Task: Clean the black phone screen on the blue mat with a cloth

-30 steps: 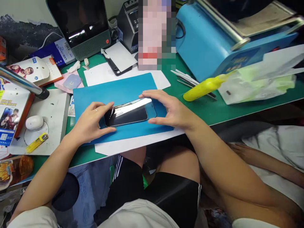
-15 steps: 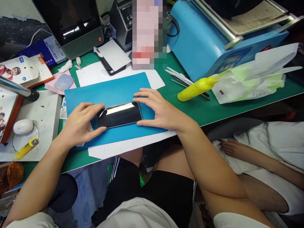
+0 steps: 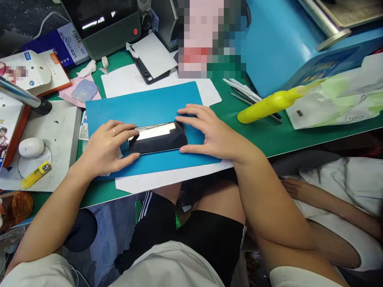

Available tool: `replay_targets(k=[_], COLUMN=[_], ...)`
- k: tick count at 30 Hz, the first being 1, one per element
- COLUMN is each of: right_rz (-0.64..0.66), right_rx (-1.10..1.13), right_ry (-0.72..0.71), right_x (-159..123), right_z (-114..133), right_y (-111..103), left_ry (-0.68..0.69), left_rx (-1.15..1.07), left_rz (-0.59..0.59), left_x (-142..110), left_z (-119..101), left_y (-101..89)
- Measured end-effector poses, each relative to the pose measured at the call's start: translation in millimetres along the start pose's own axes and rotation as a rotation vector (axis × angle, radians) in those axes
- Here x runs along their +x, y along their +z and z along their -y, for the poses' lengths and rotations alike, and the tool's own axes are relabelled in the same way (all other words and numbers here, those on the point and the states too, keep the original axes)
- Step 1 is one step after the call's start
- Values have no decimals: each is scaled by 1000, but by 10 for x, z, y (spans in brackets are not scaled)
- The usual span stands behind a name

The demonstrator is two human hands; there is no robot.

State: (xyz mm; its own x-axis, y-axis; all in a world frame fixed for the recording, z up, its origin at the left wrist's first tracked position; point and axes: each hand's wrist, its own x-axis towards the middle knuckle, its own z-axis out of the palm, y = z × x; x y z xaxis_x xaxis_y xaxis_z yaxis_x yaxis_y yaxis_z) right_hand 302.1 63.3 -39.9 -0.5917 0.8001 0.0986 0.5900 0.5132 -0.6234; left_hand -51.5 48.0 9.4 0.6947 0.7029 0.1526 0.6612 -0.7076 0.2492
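A black smartphone (image 3: 158,140), its glossy screen facing up and reflecting a bright light, lies flat on a blue mat (image 3: 143,97). My left hand (image 3: 109,147), with a ring on one finger, grips the phone's left end; its thumb is at the near corner and its fingers reach over the far corner. At the opposite end my right hand (image 3: 211,133) has its thumb by the near corner and its fingertips by the far one. Under the mat, white paper (image 3: 170,174) sticks out along the near edge.
Right of the mat stand a yellow bottle (image 3: 263,107), a tissue pack (image 3: 332,107) and a blue machine (image 3: 278,44). On the left are a white earbud case (image 3: 31,147), a yellow lighter (image 3: 36,175) and boxes (image 3: 25,71). Another person's arm (image 3: 329,203) is at the right.
The camera view has shifted, so the bench things sit higher and mostly further right in the picture. Both hands stay at the phone's ends, and the phone keeps about the same place on the mat.
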Motion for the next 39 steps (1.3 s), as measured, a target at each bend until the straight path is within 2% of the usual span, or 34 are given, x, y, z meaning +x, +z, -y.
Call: replay_targets(k=[39], right_rz=[-19], right_rx=[5], right_ry=[-24], right_x=[-32], right_z=[20], right_y=[-21], left_ry=[-45], left_rx=[-1], left_rz=[64], left_x=[11], left_z=[-26], left_y=[-16])
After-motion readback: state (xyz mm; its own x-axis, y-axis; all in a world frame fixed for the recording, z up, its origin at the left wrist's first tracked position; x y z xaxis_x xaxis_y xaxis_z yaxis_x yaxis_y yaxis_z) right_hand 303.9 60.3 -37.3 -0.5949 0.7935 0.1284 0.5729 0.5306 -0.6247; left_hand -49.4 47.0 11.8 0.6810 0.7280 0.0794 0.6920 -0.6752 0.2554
